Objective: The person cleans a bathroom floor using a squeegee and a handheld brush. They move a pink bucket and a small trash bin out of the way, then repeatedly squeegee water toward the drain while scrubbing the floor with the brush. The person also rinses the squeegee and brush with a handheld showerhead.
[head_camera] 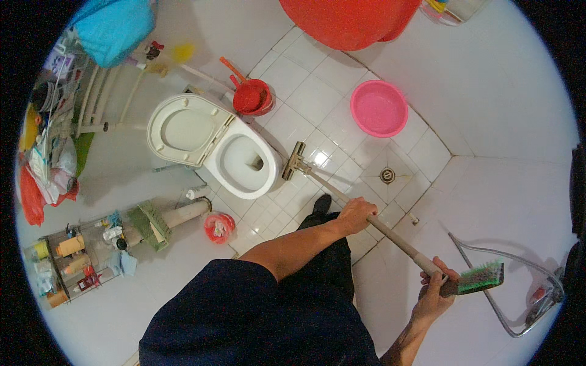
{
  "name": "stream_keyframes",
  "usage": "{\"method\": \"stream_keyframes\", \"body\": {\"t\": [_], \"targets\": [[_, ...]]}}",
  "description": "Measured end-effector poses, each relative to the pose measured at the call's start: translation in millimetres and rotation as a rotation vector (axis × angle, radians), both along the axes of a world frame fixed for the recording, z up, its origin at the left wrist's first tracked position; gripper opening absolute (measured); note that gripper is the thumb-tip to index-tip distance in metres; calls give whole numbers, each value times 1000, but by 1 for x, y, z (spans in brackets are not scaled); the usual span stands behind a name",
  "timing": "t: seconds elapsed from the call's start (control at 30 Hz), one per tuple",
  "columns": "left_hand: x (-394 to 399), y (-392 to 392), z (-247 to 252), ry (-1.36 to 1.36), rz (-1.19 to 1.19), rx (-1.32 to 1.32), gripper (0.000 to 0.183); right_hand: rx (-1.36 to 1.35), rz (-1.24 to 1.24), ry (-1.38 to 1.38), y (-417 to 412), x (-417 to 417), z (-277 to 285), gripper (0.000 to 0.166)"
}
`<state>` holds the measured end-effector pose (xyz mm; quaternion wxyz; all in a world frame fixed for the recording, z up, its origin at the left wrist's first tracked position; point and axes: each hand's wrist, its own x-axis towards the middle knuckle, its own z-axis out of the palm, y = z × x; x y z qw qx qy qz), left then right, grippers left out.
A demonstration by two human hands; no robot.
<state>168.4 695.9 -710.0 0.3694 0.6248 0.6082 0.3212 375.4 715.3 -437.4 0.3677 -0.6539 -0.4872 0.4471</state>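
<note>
My left hand (pixel 357 215) is closed around the middle of a long mop handle (pixel 393 238). Lower down, my right hand (pixel 437 283) holds the handle's end. A brush with green bristles (pixel 480 278) sticks out to the right from that same hand; its grip is mostly hidden by my fingers. At the far end of the pole, the mop head (pixel 294 161), apparently a sponge mop, is at the tiled floor (pixel 302 103), just right of the toilet bowl (pixel 247 164). The toilet's lid and seat (pixel 187 130) are raised.
A red bucket with a dipper (pixel 252 97) stands beside the toilet. Farther right are a pink basin (pixel 379 109) and a floor drain (pixel 387 175). A red-lined waste bin (pixel 219 227) sits left of my legs. A shower hose (pixel 499 311) hangs by the right wall.
</note>
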Motion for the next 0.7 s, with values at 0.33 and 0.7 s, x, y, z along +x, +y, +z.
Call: {"method": "stream_keyframes", "body": {"t": [0.33,0.7], "targets": [[153,68,24,-212,-91,128,19,162,-157,-276,37,83,72,31],[164,132,81,-174,-284,-31,15,256,-228,-256,64,101,109,28]]}}
